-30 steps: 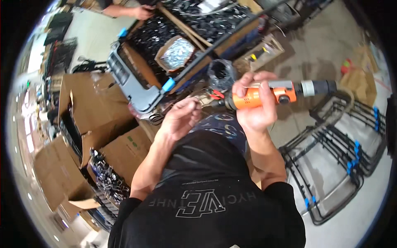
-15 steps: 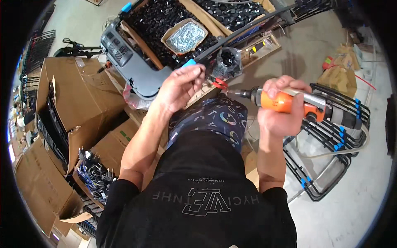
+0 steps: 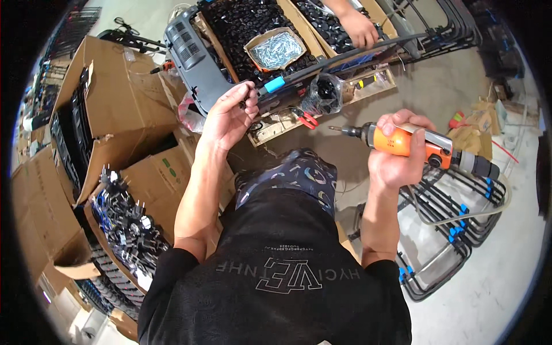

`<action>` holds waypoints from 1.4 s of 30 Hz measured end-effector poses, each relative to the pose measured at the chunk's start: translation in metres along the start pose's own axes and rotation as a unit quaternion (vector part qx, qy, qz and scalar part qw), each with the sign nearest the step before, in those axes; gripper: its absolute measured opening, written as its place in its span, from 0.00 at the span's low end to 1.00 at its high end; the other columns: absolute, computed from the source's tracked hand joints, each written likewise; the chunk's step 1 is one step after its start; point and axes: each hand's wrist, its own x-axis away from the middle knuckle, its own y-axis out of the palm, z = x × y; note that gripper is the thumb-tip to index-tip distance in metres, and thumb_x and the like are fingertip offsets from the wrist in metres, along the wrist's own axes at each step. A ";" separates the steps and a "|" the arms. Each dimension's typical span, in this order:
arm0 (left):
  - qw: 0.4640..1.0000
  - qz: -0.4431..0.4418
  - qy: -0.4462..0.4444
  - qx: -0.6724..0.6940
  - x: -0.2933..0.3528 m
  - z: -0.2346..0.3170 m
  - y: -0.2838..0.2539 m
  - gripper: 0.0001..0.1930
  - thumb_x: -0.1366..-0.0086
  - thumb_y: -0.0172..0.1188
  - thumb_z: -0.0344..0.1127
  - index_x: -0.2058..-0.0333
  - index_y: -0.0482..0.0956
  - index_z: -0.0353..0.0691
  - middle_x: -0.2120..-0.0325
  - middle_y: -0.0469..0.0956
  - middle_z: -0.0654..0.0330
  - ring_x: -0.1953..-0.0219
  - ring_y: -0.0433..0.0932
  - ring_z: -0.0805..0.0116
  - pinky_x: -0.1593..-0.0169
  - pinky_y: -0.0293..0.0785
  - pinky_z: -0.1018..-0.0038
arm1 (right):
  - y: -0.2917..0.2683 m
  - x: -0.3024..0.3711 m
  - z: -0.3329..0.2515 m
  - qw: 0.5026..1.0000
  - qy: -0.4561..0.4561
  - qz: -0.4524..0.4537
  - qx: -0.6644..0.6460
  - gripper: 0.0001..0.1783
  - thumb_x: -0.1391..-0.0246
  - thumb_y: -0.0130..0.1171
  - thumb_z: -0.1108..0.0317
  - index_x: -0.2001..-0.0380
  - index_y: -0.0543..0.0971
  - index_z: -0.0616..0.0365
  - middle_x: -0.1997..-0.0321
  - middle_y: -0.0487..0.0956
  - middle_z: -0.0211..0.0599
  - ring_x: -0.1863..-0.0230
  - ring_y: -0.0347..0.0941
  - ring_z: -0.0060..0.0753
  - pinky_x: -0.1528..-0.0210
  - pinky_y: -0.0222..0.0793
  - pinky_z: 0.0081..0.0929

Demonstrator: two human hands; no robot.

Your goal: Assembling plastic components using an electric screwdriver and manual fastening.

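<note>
The person's right hand is wrapped firmly around the body of an orange power screwdriver, held roughly level above the floor with its dark bit tip pointing left toward the worktop. A pale hose leaves the tool's rear end at the right and loops down over a stack of black metal frames with blue clips lying on the floor.

The left hand is raised to the near edge of the worktop, its fingers curled and pinching a small dark part held against a long black bar that runs across the worktop; a blue clip sits on the bar just beside the fingertips. What the pinched part is cannot be told.

Behind the bar, trays hold heaps of small black parts, and a small cardboard box of silvery screws rests among them. A grey plastic panel lies at the left end of the worktop. A clear bag of black parts and red-handled pliers lie near the front edge.

Another person's hand reaches into the far tray at the top.

To the left stand open cardboard boxes, one filled with black star-shaped parts.
</note>
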 end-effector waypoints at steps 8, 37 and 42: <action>0.987 0.065 0.135 0.058 0.057 -0.040 -0.005 0.09 0.33 0.55 0.33 0.59 0.75 0.32 0.70 0.73 0.62 0.71 0.68 0.75 0.68 0.66 0.80 | -0.065 -0.030 -0.035 0.996 0.064 0.033 -0.045 0.12 0.42 0.50 0.61 0.63 0.73 0.58 0.65 0.75 0.44 0.70 0.67 0.34 0.62 0.63 0.34; 0.984 0.070 0.096 0.132 0.103 -0.118 -0.006 0.09 0.35 0.58 0.33 0.59 0.77 0.35 0.68 0.79 0.62 0.69 0.76 0.74 0.66 0.74 0.81 | 0.056 0.001 0.006 0.960 0.116 -0.237 -0.095 0.15 0.40 0.48 0.56 0.64 0.75 0.57 0.66 0.74 0.40 0.71 0.67 0.31 0.63 0.63 0.32; 0.989 0.002 0.074 0.130 0.104 -0.057 -0.028 0.09 0.35 0.59 0.32 0.59 0.78 0.34 0.68 0.79 0.61 0.69 0.77 0.74 0.64 0.76 0.80 | 0.120 0.027 0.045 0.960 0.103 -0.250 -0.068 0.14 0.41 0.49 0.57 0.63 0.74 0.57 0.67 0.73 0.41 0.72 0.68 0.31 0.66 0.64 0.31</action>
